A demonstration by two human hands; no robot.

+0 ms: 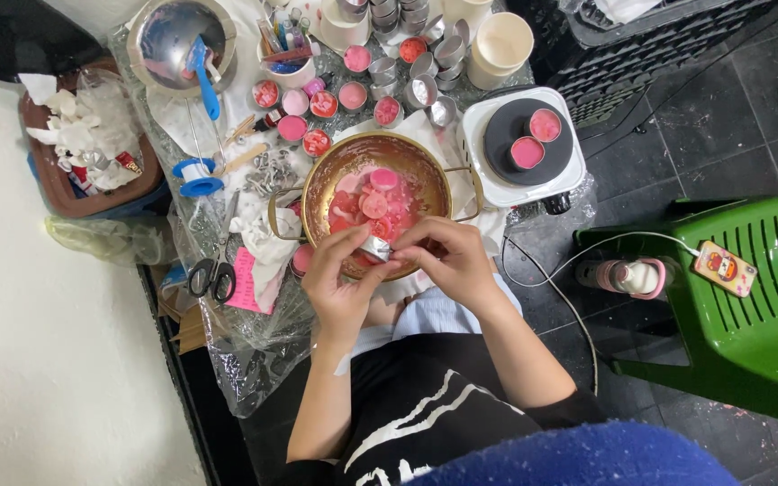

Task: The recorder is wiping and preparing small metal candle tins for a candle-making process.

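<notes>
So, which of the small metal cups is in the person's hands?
The crumpled foil cup, pinched between left hand and right hand over the brass pot; the others stand on the table behind or on the hotplate.

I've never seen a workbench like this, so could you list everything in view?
brass pot: one, golden, centre, holding pink wax discs
foil cup: one, silver, between both hands
hot plate: one, white, right of pot, two pink-filled cups on it
small tin cups: many, silver, some pink-filled, above pot
steel bowl: one, top left
scissors: one, black, left
green stool: one, right, phone on it
left hand: on foil cup
right hand: on foil cup
</notes>
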